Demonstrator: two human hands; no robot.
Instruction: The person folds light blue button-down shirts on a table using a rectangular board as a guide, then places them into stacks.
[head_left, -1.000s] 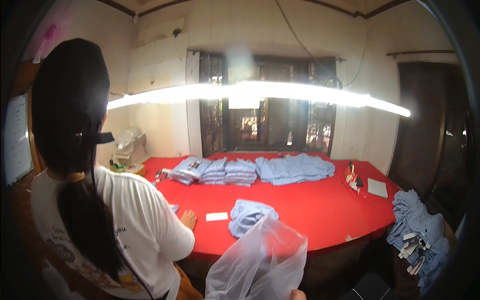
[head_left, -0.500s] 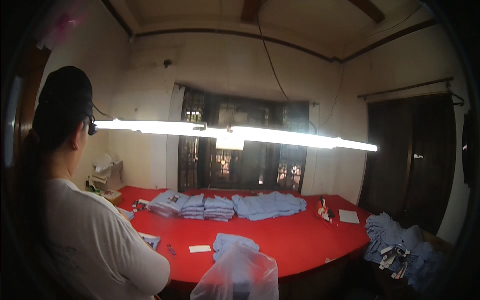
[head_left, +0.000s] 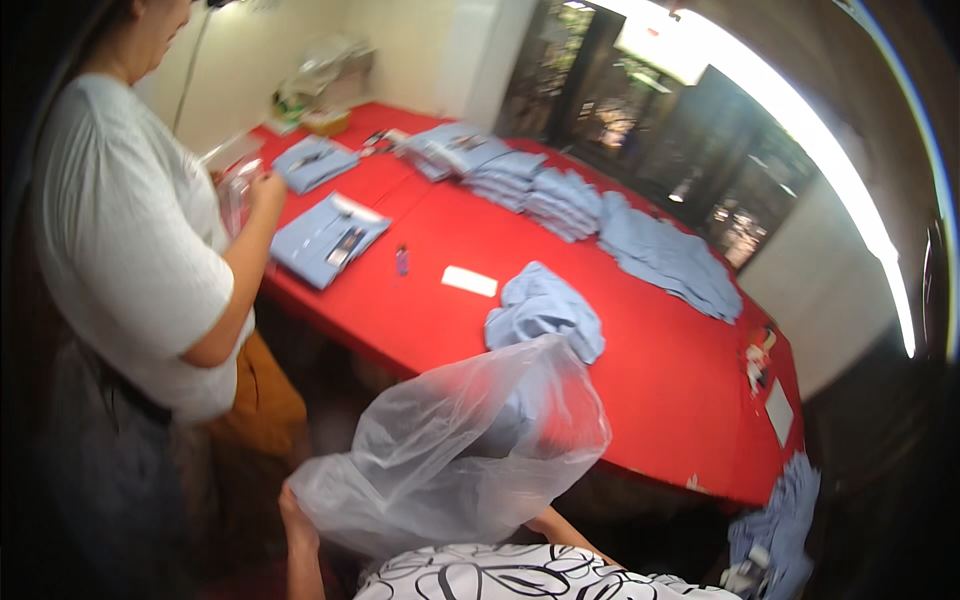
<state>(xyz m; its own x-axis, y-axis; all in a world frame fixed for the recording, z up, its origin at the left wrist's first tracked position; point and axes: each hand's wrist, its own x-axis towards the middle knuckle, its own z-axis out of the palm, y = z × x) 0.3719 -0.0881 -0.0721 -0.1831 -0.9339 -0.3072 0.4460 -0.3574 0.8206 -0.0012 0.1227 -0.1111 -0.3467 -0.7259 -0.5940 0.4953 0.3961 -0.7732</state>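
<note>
A large translucent plastic bag (head_left: 400,440) spreads in front of me, from my body up to the table edge. My left hand (head_left: 296,512) is closed on its lower left side. My right forearm (head_left: 568,532) comes in at the lower right, and the hand is hidden behind the bag. At the bag's far end, a crumpled light blue garment (head_left: 545,310) lies on the red-covered table (head_left: 430,335). Blue cloth also shows through the plastic there.
A co-worker (head_left: 130,240) stands at my left, holding a clear plastic packet (head_left: 238,195). Folded blue shirts (head_left: 330,238) lie before them. Blue stacks (head_left: 505,180) and a loose blue pile (head_left: 670,258) line the far side. A white card (head_left: 470,281) lies mid-table; more blue cloth (head_left: 775,530) is lower right.
The view has tilted and swung down and left. My hand and forearm have come into view, and more of the plastic bag shows. The co-worker's hands and packet now show.
</note>
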